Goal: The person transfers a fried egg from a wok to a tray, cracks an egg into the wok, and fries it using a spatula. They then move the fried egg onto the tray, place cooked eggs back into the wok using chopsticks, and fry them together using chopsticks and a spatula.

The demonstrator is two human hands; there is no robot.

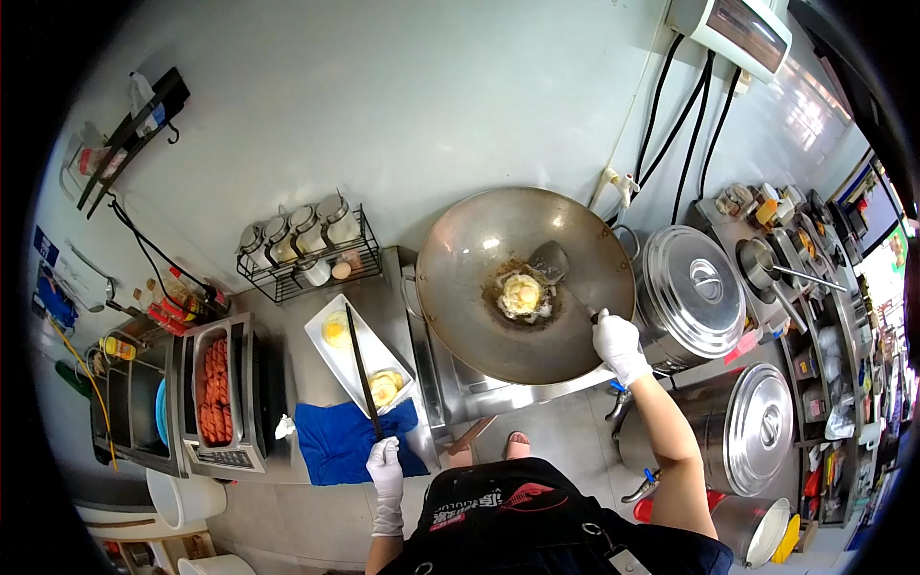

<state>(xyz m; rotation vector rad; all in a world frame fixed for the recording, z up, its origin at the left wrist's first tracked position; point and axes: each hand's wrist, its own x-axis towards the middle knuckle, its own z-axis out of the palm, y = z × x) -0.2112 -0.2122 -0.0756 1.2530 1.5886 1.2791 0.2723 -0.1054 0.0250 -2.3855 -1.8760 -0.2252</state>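
Observation:
My right hand, in a white glove, is closed around the handle of a wok spatula. Its metal head rests inside the large wok, beside a frying egg at the bottom. My left hand, also gloved, grips a pair of long dark chopsticks, which reach across a white rectangular tray. One fried egg lies at the tray's far end and another fried egg at its near end. A blue cloth lies under the near part of the chopsticks.
A wire rack with several jars stands behind the tray. Left is a container of red sausage-like food. A lidded steel pot sits right of the wok; another lidded pot is nearer me. Cables hang on the wall.

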